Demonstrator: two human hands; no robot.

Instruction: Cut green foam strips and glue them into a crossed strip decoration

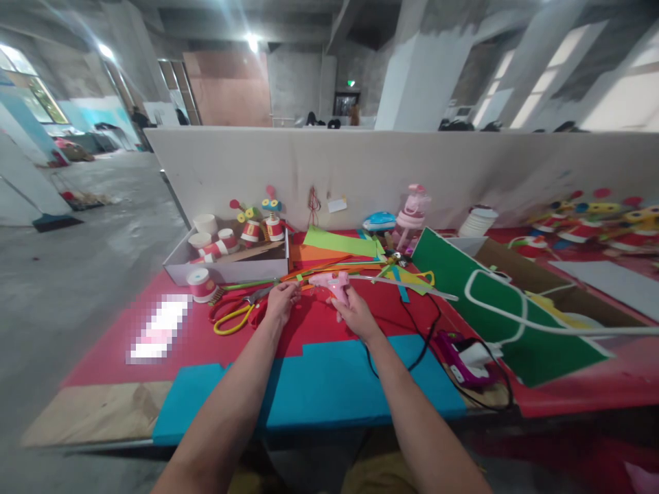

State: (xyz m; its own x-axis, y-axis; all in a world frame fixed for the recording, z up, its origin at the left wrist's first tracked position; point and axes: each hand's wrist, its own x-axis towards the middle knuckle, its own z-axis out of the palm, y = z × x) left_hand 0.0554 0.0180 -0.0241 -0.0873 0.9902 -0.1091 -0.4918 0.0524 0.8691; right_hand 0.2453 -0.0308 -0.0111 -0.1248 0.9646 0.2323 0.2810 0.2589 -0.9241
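Nearest, a flat bright-blue sheet [334, 384] is covering the front of the red-topped counter [123, 329]. Above it, the right hand [353, 310] is curling around the handle of a pink plastic glue gun [334, 283] — its nozzle pointing toward the left hand [284, 300], whose fingertips are pinched together, though what they hold is too small to tell. Yellow-handled scissors [234, 319] are lying just beside the left hand. Farther back, a white open box [226, 264] is holding red-and-white paper cups [219, 248].
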